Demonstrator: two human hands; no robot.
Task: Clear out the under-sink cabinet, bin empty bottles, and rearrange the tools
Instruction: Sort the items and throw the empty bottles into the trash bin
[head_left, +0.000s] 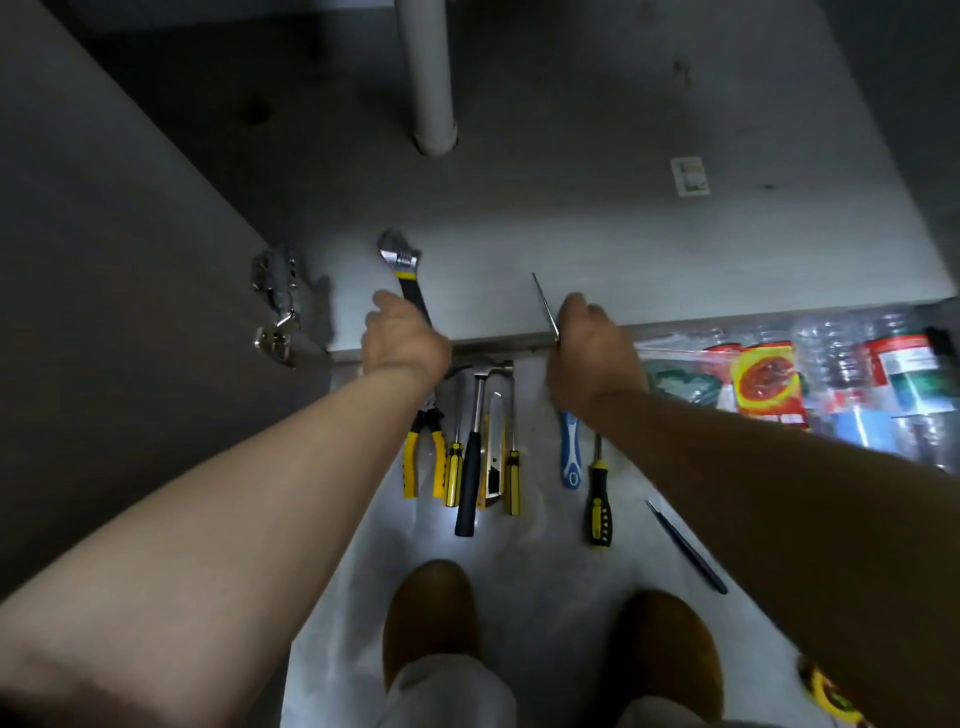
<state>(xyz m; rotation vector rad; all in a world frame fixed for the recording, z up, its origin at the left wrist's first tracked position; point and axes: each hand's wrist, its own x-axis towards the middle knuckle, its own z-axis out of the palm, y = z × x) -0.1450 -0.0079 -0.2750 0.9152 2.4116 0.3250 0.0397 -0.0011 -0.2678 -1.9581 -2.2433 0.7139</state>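
Rearranging tools, seemingly: left hand (402, 338) grips the wrench (399, 258), right hand (592, 353) a screwdriver (545, 306), tips toward 12 o'clock; next, lay both flat on the cabinet floor (675, 260).

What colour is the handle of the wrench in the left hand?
The wrench handle is black with a yellow collar; head view.

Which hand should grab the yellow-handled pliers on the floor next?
Left, probably. The left hand is nearest the yellow-handled pliers, though it must put down the black-and-yellow adjustable wrench; the right hand is farther, holding a thin metal shaft.
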